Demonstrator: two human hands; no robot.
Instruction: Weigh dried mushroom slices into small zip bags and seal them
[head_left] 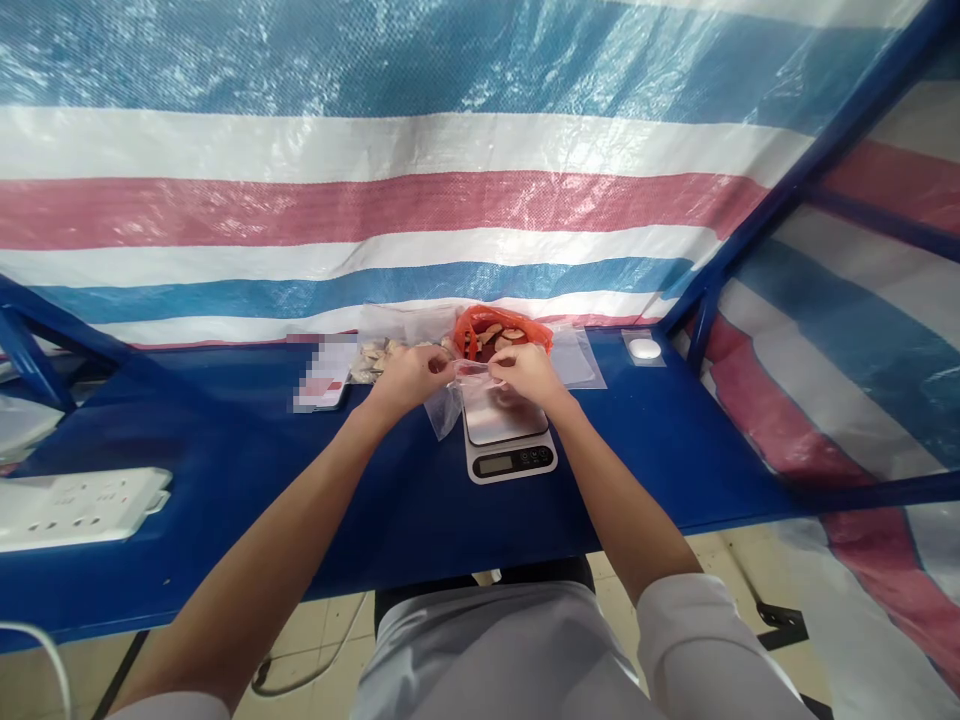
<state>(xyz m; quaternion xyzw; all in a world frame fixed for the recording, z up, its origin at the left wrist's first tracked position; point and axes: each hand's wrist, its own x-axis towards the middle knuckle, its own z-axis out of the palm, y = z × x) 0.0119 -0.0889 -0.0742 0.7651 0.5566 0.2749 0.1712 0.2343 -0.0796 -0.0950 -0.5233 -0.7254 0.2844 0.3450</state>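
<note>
Both my hands pinch the top edge of a clear plastic bag [444,412]: my left hand [412,376] at one side, my right hand [527,370] at the other. The bag hangs partly over a kitchen scale [504,428] with a metal plate and a dark display panel. Just behind my hands stands an orange-red plastic bag [471,322], open at the top, with brown dried slices [513,336] inside. To the left of it, a clear bag of pale pieces [373,358] is partly hidden by my left hand.
Flat clear bags [581,358] lie right of the orange bag, with a small packet holding a white round item [644,348] farther right. A phone-like object [327,375], partly blurred, lies left. A white power strip [82,508] sits on the blue table [247,440]. Blue frame bars and striped sheeting enclose it.
</note>
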